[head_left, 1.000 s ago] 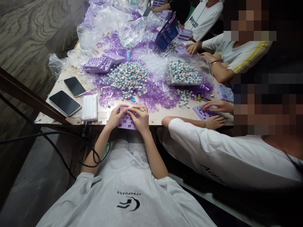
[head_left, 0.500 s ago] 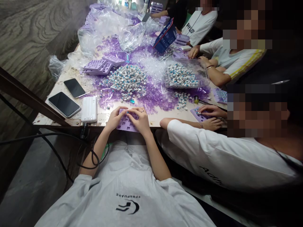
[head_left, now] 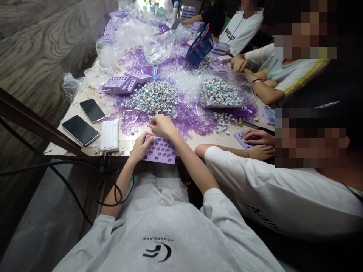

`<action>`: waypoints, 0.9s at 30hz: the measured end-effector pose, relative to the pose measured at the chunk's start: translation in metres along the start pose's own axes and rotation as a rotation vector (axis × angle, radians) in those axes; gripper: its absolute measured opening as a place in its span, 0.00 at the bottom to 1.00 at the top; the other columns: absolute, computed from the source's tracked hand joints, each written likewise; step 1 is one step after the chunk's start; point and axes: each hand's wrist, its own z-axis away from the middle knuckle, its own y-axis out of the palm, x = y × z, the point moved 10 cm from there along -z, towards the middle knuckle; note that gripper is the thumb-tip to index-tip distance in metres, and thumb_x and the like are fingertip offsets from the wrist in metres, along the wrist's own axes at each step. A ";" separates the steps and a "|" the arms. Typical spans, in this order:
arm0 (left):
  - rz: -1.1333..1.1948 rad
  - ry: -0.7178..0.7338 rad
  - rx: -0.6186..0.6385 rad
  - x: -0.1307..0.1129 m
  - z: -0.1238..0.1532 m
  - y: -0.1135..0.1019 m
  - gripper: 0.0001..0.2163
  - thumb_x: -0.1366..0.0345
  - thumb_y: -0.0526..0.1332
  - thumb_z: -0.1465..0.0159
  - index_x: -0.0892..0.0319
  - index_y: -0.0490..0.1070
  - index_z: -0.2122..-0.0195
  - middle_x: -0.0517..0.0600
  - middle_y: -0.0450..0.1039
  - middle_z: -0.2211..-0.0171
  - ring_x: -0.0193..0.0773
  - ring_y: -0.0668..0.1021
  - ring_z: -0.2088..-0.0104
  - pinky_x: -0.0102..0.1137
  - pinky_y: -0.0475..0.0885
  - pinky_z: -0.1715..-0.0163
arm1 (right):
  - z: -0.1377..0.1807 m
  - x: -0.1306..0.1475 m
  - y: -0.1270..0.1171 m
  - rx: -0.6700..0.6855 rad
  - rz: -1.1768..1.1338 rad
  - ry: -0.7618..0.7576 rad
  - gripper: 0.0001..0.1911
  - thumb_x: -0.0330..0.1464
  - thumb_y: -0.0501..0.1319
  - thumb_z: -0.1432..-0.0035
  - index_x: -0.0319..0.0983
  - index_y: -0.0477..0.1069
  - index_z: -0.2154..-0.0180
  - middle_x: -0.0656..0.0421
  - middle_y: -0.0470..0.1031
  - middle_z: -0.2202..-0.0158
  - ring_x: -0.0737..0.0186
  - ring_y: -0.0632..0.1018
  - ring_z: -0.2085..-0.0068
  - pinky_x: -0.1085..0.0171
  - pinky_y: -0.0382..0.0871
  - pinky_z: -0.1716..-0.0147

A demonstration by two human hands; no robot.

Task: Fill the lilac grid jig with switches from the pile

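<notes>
The right hand [head_left: 162,127] has its fingertips bunched at the near edge of the pile of small white pieces [head_left: 155,98]; whether they pinch one I can't tell. Just behind it, the left hand [head_left: 140,146] grips the purple tray [head_left: 161,151] by its left end, on the table's [head_left: 124,141] near edge.

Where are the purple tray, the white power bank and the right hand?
purple tray [head_left: 160,152], head view, gridded top face
white power bank [head_left: 109,135], head view, top middle
right hand [head_left: 163,127], head view, back of hand
</notes>
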 end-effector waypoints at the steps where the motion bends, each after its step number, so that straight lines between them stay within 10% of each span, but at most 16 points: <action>1: -0.002 0.002 -0.001 -0.001 0.000 0.000 0.12 0.54 0.59 0.36 0.57 0.74 0.61 0.47 0.75 0.67 0.39 0.74 0.65 0.32 0.67 0.60 | -0.001 0.000 0.002 -0.001 0.036 0.016 0.05 0.25 0.63 0.45 0.36 0.79 0.70 0.52 0.80 0.69 0.59 0.77 0.67 0.66 0.66 0.64; 17: -0.008 0.036 0.005 -0.006 -0.001 0.000 0.12 0.54 0.58 0.35 0.57 0.74 0.62 0.47 0.75 0.65 0.40 0.75 0.62 0.32 0.67 0.58 | 0.006 -0.006 0.006 -0.037 -0.039 -0.018 0.06 0.27 0.63 0.45 0.38 0.79 0.66 0.54 0.80 0.60 0.55 0.76 0.55 0.62 0.69 0.55; 27: 0.029 0.028 -0.064 -0.005 -0.001 -0.007 0.12 0.55 0.58 0.35 0.56 0.74 0.60 0.48 0.75 0.65 0.38 0.74 0.63 0.31 0.68 0.59 | 0.091 -0.021 -0.041 -0.434 -0.612 0.009 0.10 0.37 0.65 0.42 0.41 0.77 0.59 0.57 0.80 0.60 0.60 0.80 0.62 0.63 0.74 0.62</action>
